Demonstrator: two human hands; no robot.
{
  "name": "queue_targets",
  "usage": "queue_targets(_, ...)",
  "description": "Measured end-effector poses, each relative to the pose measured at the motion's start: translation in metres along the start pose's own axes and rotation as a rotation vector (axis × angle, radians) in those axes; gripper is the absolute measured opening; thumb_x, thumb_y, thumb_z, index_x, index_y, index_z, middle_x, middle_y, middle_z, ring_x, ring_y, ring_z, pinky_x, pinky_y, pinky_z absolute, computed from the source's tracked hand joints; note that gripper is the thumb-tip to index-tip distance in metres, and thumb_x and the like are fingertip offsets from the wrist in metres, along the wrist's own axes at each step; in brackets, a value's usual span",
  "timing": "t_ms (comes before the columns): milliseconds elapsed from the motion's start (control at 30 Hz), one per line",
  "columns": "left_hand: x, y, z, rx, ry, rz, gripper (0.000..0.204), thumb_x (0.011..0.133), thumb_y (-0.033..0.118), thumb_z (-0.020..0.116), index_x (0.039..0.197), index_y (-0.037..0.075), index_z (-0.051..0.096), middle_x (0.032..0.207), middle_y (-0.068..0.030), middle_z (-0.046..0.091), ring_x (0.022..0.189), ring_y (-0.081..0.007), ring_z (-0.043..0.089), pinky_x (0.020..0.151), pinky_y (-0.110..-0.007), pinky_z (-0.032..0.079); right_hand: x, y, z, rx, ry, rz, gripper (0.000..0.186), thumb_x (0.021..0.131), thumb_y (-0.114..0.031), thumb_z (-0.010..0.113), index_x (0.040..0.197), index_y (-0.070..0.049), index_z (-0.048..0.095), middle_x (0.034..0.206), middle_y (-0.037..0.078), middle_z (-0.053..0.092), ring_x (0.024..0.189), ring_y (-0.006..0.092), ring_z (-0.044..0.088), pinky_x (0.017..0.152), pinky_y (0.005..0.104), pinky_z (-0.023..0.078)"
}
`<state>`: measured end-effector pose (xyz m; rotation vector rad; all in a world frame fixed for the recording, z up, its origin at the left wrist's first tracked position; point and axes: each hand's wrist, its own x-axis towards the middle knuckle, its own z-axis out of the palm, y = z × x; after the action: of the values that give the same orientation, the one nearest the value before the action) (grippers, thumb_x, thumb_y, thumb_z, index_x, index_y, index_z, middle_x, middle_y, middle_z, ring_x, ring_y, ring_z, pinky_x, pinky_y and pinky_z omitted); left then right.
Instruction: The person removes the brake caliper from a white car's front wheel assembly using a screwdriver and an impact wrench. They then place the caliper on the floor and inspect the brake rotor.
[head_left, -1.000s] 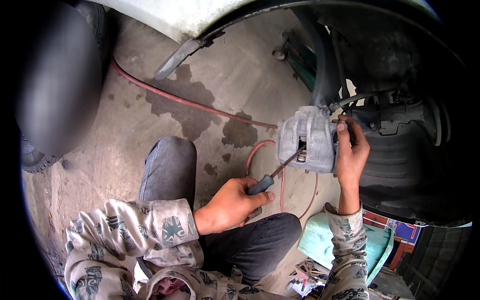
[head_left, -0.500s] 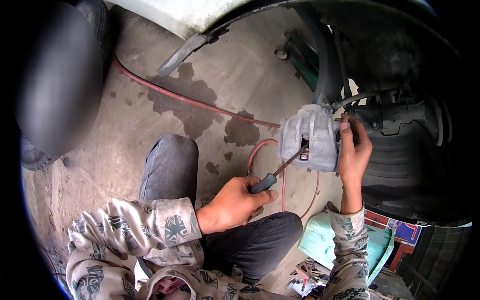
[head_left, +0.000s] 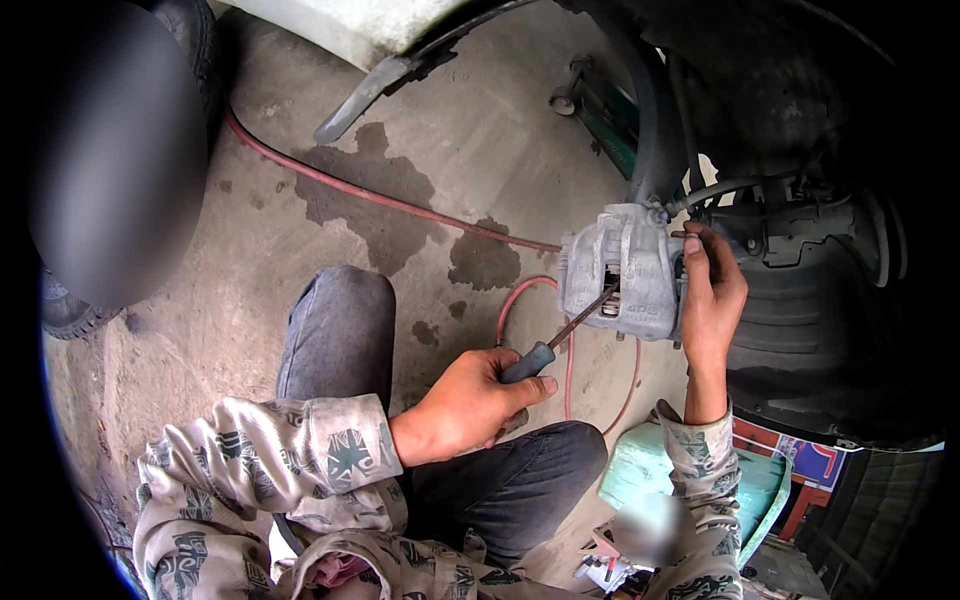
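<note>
Left hand point(head_left: 465, 405), lower middle of the frame, is gripping a screwdriver point(head_left: 528, 363). Fingers are curling closed around the dark handle, thumb lying along it near the shaft end, probably so the thin shaft is staying steerable. Shaft is slanting up and right, its tip end reaching the slot of the grey brake caliper point(head_left: 640, 290); how deep it is going, can't tell.

Caliper is sitting right of centre, just below the dark curved arm point(head_left: 655, 150) of the wheel well. A flexible line point(head_left: 720, 190) is running off near its top right. Slot is facing the wearer, which is likely why the screwdriver is coming in from the lower left.

Right hand point(head_left: 715, 295) is reaching up at the caliper's right edge. Fingers are bending partway, thumb and index coming close together by a small rod-like piece point(head_left: 686, 235); whether they are pinching it or only touching can't be told. Placing it opposite the tool is probably helping to steady that side.

Knees are bending either side of the lower middle, seemingly keeping the wearer low and close to the caliper. Red hose point(head_left: 380, 200) is trailing across the floor from upper left, passing behind the caliper. Green jack point(head_left: 618, 145) is lying upper right of centre.
</note>
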<state>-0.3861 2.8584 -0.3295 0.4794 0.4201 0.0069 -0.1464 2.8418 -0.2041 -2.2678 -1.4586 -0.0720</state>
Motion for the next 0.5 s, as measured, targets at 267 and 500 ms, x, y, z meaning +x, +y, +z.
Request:
queue_targets(267, 0.0003, 0.0005, -0.0002, 0.027, 0.005, -0.007, 0.031, 0.091, 0.028, 0.071, 0.085, 0.001, 0.056, 0.054, 0.0014, 0.048, 0.039, -0.0077, 0.043, 0.037, -0.027, 0.032, -0.0003, -0.0018, -0.0011, -0.003, -0.009, 0.025, 0.030, 0.097, -0.021, 0.060, 0.111, 0.005, 0.066, 0.099, 0.011, 0.069, 0.092, 0.0146, 0.059, 0.087, 0.0269, 0.045)
queue_targets(500, -0.0010, 0.0002, 0.0002, 0.043, 0.012, -0.004, 0.030, 0.092, 0.028, 0.070, 0.085, 0.002, 0.057, 0.055, 0.0020, 0.048, 0.040, -0.0071, 0.043, 0.038, -0.026, 0.033, -0.0014, -0.0045, -0.0012, -0.007, -0.016, 0.043, 0.029, 0.097, -0.019, 0.059, 0.111, 0.005, 0.067, 0.100, 0.007, 0.068, 0.094, 0.0115, 0.055, 0.089, 0.0245, 0.042)
